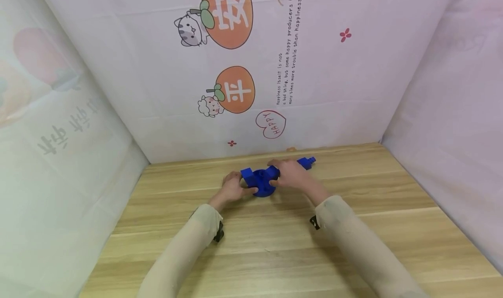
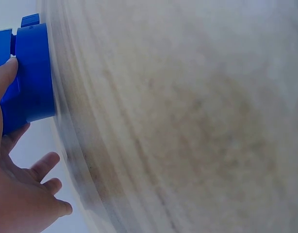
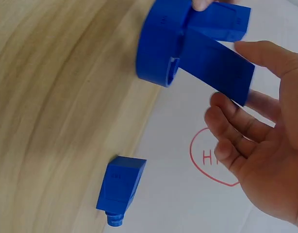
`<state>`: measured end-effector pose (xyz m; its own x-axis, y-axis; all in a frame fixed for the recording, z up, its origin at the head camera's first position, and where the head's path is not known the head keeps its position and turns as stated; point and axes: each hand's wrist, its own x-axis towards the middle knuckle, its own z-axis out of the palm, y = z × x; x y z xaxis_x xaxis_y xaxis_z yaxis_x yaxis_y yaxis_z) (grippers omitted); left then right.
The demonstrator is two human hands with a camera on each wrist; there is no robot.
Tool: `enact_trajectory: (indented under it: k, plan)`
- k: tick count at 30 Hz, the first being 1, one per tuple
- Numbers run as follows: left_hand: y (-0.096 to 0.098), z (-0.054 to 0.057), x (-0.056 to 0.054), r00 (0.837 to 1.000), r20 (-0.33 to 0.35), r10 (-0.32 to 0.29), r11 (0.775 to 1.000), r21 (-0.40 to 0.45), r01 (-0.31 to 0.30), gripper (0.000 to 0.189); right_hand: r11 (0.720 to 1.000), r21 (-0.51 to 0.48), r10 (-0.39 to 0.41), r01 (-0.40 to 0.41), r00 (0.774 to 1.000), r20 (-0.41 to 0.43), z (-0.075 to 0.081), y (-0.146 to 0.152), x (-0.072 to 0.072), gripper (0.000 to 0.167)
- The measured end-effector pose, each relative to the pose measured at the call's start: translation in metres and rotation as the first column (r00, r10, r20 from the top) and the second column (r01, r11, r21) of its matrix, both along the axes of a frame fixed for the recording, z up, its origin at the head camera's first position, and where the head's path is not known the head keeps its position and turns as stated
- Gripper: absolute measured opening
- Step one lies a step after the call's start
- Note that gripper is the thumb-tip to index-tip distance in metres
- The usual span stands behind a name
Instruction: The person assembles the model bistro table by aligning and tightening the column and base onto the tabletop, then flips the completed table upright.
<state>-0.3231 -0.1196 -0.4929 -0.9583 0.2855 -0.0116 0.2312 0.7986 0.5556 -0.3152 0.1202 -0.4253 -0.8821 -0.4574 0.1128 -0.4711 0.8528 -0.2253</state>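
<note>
A round blue base (image 1: 264, 192) lies flat on the table, with two blue blocks standing up from it. My left hand (image 1: 233, 188) grips the base and its left block (image 1: 247, 174) from the left, thumb in front. The left wrist view shows that thumb against the blue plastic (image 2: 36, 77), the other fingers partly behind. On the other side, my right hand (image 1: 292, 174) holds the slanted right block (image 3: 219, 68) between thumb and fingers. The block's lower end meets the top of the base; whether it is fully seated I cannot tell.
Right of the base, a loose blue block with a stepped round peg (image 3: 121, 182) lies on the wooden table (image 1: 275, 254). A white printed cloth (image 1: 314, 92) rises behind the table's back edge, and more cloth walls stand at the left and right.
</note>
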Motion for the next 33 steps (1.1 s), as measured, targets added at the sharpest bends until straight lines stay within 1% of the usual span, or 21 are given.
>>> enact_trajectory:
  k: [1,3,6,8,9,11,14,17,19,24,29,33]
  plan:
    - [0.0,0.0,0.0,1.0,-0.002,-0.001,1.0,0.002,0.001,0.084,1.0,0.003,0.018,-0.018,1.0,-0.009,0.001,0.002,0.001,0.058]
    - [0.0,0.001,0.001,1.0,-0.006,-0.001,1.0,0.004,0.001,0.082,1.0,0.005,0.026,-0.026,1.0,-0.016,0.002,0.003,0.001,0.051]
    - [0.0,0.0,0.0,1.0,-0.012,-0.003,1.0,0.006,0.003,0.081,1.0,0.006,-0.025,0.025,1.0,-0.003,0.003,0.0,0.001,0.043]
    - [0.0,-0.001,0.0,1.0,-0.015,-0.005,1.0,0.007,0.005,0.08,0.999,0.005,-0.049,0.048,0.999,0.011,0.002,-0.002,0.002,0.045]
    - [0.0,-0.002,-0.001,1.0,-0.016,-0.007,1.0,0.011,0.007,0.08,0.999,0.008,-0.048,0.048,0.999,0.012,0.001,-0.002,0.003,0.046]
    - [0.0,-0.002,0.0,1.0,-0.012,-0.007,1.0,0.011,0.007,0.08,1.0,0.004,-0.02,0.02,1.0,0.015,0.002,-0.001,0.005,0.048]
    - [0.0,-0.001,0.0,1.0,-0.011,-0.008,1.0,0.015,0.008,0.079,0.998,0.005,0.056,-0.056,0.998,0.008,0.005,0.002,0.009,0.056]
    - [0.0,-0.001,0.001,1.0,-0.012,-0.004,0.999,0.035,0.004,0.077,0.995,0.01,0.099,-0.099,0.995,0.0,0.007,0.002,0.011,0.054]
    - [0.0,-0.001,0.001,1.0,-0.014,-0.008,0.999,0.037,0.008,0.074,0.995,0.026,0.1,-0.099,0.995,-0.017,0.006,0.0,0.01,0.048]
    - [0.0,-0.003,0.001,1.0,-0.013,-0.02,0.999,0.028,0.02,0.072,0.998,0.035,0.046,-0.046,0.999,-0.018,-0.001,-0.007,0.008,0.049]
    - [0.0,-0.003,0.001,1.0,-0.005,-0.014,0.999,0.029,0.014,0.075,0.996,0.043,0.079,-0.078,0.997,-0.013,0.001,-0.008,0.009,0.044]
    - [-0.001,-0.002,0.001,1.0,-0.008,0.0,1.0,0.022,0.0,0.078,0.993,0.049,0.106,-0.106,0.994,-0.012,0.004,-0.01,0.009,0.049]
